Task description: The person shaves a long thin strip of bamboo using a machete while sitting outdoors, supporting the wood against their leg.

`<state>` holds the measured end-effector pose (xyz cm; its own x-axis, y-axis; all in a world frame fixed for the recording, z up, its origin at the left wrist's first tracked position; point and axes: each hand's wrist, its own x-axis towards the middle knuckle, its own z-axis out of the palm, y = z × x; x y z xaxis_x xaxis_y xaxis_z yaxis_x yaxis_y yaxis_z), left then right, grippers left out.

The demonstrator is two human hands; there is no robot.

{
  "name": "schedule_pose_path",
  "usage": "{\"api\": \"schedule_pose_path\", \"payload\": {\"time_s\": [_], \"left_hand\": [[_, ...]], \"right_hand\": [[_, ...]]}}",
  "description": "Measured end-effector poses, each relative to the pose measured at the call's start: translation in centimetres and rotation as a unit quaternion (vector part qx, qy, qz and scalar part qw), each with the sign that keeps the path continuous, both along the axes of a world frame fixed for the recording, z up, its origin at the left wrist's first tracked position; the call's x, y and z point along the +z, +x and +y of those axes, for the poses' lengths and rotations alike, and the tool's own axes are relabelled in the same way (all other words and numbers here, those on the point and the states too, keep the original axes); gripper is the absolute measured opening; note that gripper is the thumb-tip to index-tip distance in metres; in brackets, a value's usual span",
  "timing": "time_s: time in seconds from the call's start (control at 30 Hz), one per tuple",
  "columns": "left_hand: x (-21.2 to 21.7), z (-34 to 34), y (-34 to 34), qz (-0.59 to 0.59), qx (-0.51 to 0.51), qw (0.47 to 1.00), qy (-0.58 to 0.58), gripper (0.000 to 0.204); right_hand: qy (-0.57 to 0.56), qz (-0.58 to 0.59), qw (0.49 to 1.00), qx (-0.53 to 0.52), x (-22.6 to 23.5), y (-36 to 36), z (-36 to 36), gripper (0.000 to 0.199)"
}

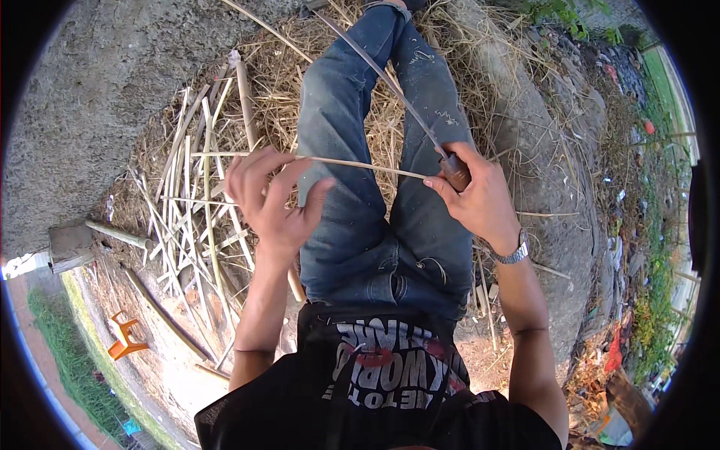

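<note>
My right hand is closed around the dark wooden handle of a long knife. Its narrow blade slants up and left above my jeans. Between that hand's thumb and fingers sits the right end of a thin, pale bamboo strip. The strip runs almost level across my thighs and passes behind the fingers of my left hand. These fingers are spread and bent near the strip, with the thumb standing apart; whether they touch it is hidden.
A loose pile of split strips lies on my left, beside a thicker pole. Straw covers the ground around my legs. A large rock is on the right. An orange plastic chair lies at the lower left.
</note>
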<state>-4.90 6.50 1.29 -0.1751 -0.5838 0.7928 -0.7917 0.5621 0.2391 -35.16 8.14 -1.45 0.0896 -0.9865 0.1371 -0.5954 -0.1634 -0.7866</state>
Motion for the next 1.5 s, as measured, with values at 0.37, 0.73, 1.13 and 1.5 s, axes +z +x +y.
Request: {"api": "schedule_pose_path", "payload": {"time_s": [0.37, 0.73, 1.13, 1.5], "left_hand": [[-3.2, 0.8, 0.5, 0.139, -0.079, 0.855, 0.494, 0.018], [-4.7, 4.4, -3.0, 0.262, -0.030, 0.833, 0.487, 0.022], [-4.6, 3.6, -3.5, 0.330, -0.074, 0.797, 0.501, 0.021], [-3.9, 3.2, -3.0, 0.503, -0.132, 0.599, 0.609, 0.025]], "right_hand": [[-0.072, -0.020, 0.996, 0.042, 0.9, 0.2, -0.7, 0.053], [-0.151, 0.110, 0.982, -0.028, -3.3, 1.3, -3.7, 0.047], [-0.227, 0.148, 0.961, 0.051, -2.8, 2.2, -1.5, 0.046], [-0.180, 0.162, 0.956, 0.164, -1.5, 1.7, 1.8, 0.050]]}}
